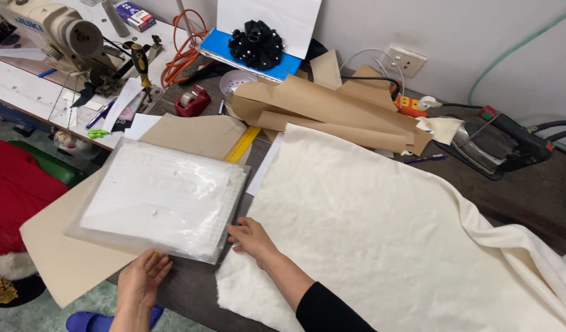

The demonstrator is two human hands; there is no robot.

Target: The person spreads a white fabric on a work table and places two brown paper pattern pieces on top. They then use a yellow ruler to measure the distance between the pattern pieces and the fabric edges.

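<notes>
Lower left: left hand (143, 278), fingers spread flat, pressing near edge of clear plastic packet (163, 198) at centre left. Centre: right hand (251, 237) open, fingertips touching packet's right edge, resting on cream fabric (381, 233).

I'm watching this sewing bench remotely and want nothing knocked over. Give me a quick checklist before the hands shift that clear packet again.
1. Left hand on the clear plastic packet, at its near edge: ok.
2. Right hand at the packet's right corner, resting on the cream fabric: ok.
3. Packet lies flat on the tan pattern card: ok.
4. Card fully on the table: not ok, its near corner overhangs.
5. Steam iron apart from the fabric: ok.
6. Iron hot or cold: cannot tell.
</notes>
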